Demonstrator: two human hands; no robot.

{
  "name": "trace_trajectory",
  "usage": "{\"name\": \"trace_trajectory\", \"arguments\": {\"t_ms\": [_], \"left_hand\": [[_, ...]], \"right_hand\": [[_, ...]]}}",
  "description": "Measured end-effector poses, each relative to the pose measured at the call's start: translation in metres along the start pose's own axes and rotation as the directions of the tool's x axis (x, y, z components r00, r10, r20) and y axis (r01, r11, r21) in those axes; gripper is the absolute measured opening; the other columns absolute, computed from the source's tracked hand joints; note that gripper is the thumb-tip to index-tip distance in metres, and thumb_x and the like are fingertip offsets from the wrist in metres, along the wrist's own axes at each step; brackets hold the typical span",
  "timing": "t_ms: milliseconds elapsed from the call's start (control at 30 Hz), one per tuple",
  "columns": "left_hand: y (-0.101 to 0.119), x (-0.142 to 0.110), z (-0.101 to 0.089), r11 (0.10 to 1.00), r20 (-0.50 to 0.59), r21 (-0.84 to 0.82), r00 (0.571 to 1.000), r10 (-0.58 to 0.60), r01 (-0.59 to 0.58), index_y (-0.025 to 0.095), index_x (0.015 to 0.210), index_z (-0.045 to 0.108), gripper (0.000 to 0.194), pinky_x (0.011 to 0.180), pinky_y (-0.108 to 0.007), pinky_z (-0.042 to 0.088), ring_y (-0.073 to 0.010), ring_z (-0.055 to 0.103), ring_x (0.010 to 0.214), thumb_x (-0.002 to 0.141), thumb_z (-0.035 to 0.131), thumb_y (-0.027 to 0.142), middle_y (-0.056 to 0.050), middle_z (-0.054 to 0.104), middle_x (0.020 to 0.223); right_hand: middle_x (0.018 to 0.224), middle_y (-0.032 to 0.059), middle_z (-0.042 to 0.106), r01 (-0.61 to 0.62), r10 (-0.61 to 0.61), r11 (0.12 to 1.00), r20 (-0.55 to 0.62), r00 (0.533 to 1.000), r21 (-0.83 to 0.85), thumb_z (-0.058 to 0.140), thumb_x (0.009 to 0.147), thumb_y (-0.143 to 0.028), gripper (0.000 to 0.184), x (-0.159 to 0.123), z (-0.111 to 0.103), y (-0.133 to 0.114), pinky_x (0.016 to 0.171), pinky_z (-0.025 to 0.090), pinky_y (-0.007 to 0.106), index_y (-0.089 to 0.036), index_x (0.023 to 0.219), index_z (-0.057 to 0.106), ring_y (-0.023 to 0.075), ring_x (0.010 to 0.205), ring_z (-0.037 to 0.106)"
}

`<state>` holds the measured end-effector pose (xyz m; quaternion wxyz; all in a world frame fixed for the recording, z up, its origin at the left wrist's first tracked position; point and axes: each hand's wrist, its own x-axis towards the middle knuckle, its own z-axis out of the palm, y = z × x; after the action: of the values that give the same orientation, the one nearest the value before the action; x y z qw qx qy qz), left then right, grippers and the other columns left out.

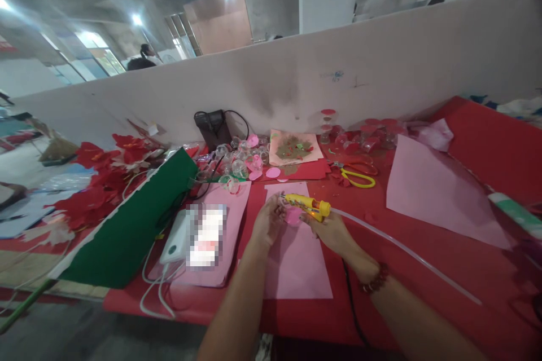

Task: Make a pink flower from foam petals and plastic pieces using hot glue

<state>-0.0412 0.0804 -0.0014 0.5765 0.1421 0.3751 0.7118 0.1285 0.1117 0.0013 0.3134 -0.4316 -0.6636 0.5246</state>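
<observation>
My right hand (328,232) is wrapped round a yellow glue gun (302,201), whose nozzle points left. A long clear glue stick (402,251) trails out of its back end to the right. My left hand (271,217) has its fingers curled close to the nozzle; what they pinch is too small and blurred to make out. Between the hands, under the gun, is a bright pink disc (293,215); I cannot tell whether the left fingers touch it. Below both hands lies a pink paper sheet (298,271) on the red tabletop (364,310).
Behind the hands are clear plastic cups (239,168), a debris-covered sheet (275,152) and yellow-handled scissors (359,179). To the left are a white power bank (173,242) with cables, a green board (135,231) and red flowers (97,192). Pink paper (427,192) lies right; a low wall (254,84) stands behind.
</observation>
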Motion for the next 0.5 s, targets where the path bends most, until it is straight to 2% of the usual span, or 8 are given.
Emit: {"name": "trace_trajectory", "arguments": {"t_ms": [100, 267, 500], "left_hand": [[0.0001, -0.0007, -0.0023, 0.998, 0.05, -0.033, 0.997, 0.051, -0.05, 0.019, 0.105, 0.062, 0.031, 0.068, -0.02, 0.049, -0.0084, 0.062, 0.068, 0.075, 0.07, 0.02, -0.001, 0.068, 0.086], [0.0031, -0.0036, 0.0, 0.984, 0.044, -0.092, 0.987, 0.155, -0.151, 0.025, 0.105, 0.06, 0.037, 0.086, -0.026, 0.047, -0.0094, 0.063, 0.082, 0.072, 0.07, 0.013, -0.003, 0.066, 0.114], [0.0054, -0.004, 0.001, 0.976, 0.023, -0.133, 0.984, 0.175, -0.171, 0.027, 0.098, 0.058, 0.03, 0.085, -0.025, 0.047, -0.0106, 0.063, 0.089, 0.073, 0.071, 0.016, -0.001, 0.064, 0.118]], "right_hand": [[0.046, -0.0035, 0.048, -0.002, 0.002, 1.0, -0.008, 1.0, -0.013, 0.062, 0.073, -0.059, 0.043, 0.0, -0.0007, 0.0001, 0.046, 0.036, 0.024, -0.017, 0.063, 0.058, 0.0112, 0.045, 0.045], [0.046, -0.003, 0.048, 0.008, -0.009, 1.0, -0.024, 1.0, -0.026, 0.062, 0.073, -0.055, 0.04, -0.0012, -0.0034, -0.0056, 0.048, 0.038, 0.024, -0.017, 0.06, 0.057, 0.0116, 0.046, 0.046], [0.047, -0.0037, 0.047, 0.0, 0.001, 0.998, 0.009, 1.0, -0.06, 0.063, 0.072, -0.056, 0.04, -0.0021, -0.0044, -0.0086, 0.046, 0.037, 0.024, -0.017, 0.065, 0.061, 0.0113, 0.046, 0.044]]}}
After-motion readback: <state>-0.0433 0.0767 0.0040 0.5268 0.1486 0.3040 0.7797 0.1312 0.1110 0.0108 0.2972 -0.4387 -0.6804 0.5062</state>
